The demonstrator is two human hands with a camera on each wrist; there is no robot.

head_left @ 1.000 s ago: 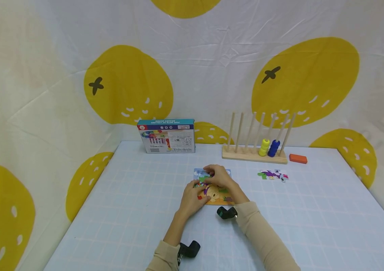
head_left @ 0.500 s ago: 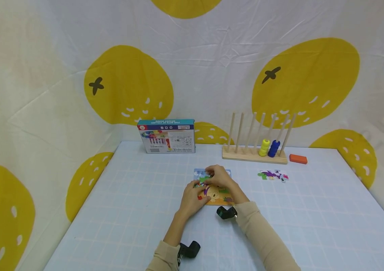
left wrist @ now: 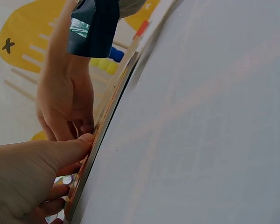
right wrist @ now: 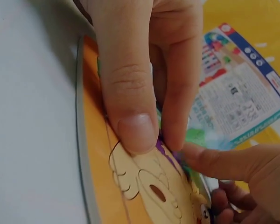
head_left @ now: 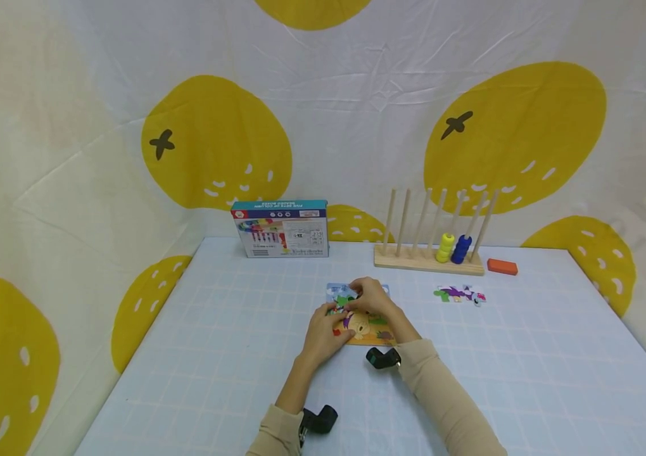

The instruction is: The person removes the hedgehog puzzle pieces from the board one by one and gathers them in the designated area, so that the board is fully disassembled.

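Note:
A small jigsaw puzzle board (head_left: 365,341), blue at the far side and orange nearer me, lies flat. My left hand (head_left: 321,334) rests over its left part with fingers extended; in the left wrist view the thumb (left wrist: 81,145) lies at the board's edge. My right hand (head_left: 373,299) is bent over the upper middle, thumb and fingers down on the picture. Close up, the right thumb (right wrist: 137,133) and forefinger stand either side of a puzzle piece with a purple patch (right wrist: 166,151), mostly hidden. Left fingertips come right beside the right forefinger.
Loose puzzle pieces (head_left: 454,294) lie right of the board. Behind them stands a wooden peg rack (head_left: 408,261) with yellow beads (head_left: 444,248) and blue beads (head_left: 461,249). An orange block (head_left: 502,266) lies beside it. A printed box (head_left: 283,231) stands at the back left.
My right fingers have shifted slightly to the right over the board, showing more of a green patch. The left hand stays in place.

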